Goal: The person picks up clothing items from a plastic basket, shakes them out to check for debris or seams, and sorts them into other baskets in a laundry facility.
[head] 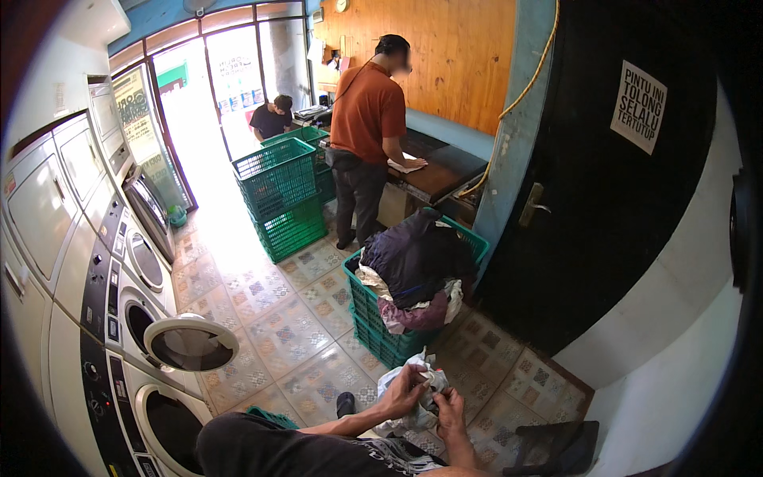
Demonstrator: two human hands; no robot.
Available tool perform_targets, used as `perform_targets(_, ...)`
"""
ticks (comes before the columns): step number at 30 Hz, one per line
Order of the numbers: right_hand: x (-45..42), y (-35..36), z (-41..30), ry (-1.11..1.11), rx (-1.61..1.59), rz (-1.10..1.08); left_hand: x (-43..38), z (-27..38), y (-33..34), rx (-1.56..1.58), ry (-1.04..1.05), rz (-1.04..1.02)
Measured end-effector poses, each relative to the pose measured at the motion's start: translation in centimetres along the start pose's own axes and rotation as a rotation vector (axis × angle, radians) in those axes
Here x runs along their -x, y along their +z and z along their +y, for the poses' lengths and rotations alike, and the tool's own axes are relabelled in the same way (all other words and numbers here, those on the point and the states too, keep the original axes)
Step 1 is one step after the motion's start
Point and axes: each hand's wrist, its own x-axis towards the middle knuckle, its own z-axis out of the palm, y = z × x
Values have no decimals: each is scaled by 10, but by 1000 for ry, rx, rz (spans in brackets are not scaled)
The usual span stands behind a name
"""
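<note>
A whitish, crumpled bundle, apparently a plastic bag (416, 421), hangs in front of my body. My left hand (406, 390) pinches its gathered top between thumb and fingers. Close beside it, on the right, my right hand (450, 411) grips another part of the same top. Something dark shows through near the bag's upper right; what it holds cannot be made out. Just beyond my hands stands a green plastic laundry basket (372, 325), heaped with dark, purple and white clothes (411, 262).
Front-loading machines (83, 250) line the left wall, one with its round door (192, 343) swung out. Stacked green baskets (289, 223) stand farther off. A person in an orange shirt (366, 113) presses white cloth (406, 164) on a table; another person (272, 119) sits behind.
</note>
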Motion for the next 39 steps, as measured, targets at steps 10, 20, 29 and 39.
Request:
perform_targets(10, 13, 11, 7, -323, 501, 72, 10, -45, -2, 296, -291, 6)
perform_targets(20, 19, -1, 26, -412, 686, 87, 21, -98, -4, 583, -558, -158)
perform_targets(29, 18, 4, 19, -361, 571, 43, 33, -69, -2, 390, -366, 15)
perform_targets(39, 17, 10, -36, -158, 190, -124, 11, 2, -5, 343, -92, -100)
